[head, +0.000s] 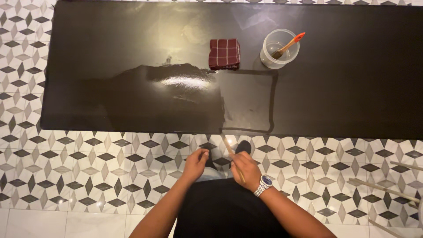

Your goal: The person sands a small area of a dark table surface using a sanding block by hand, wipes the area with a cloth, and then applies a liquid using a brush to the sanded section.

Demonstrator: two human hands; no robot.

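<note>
In right hand (245, 169), half-hidden thin stick (233, 159)

Folded cloth (224, 53) sits on the tabletop (361, 88) with the tub (280, 48) just at its 3 o'clock – brush (288, 45) standing in that tub – and both hands at 6 o'clock, right hand (246, 169) gripping a stick (233, 158), left hand (196, 162) beside it.

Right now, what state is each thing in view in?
Dark board: flat on the tiled floor, left-centre patch glossy and wet, an outlined rectangle beside it.
Checked cloth: folded, on the board.
Clear plastic cup: upright, a brush leaning inside.
Right hand: closed on a thin wooden stick.
Left hand: loosely curled, holding nothing visible.
</note>
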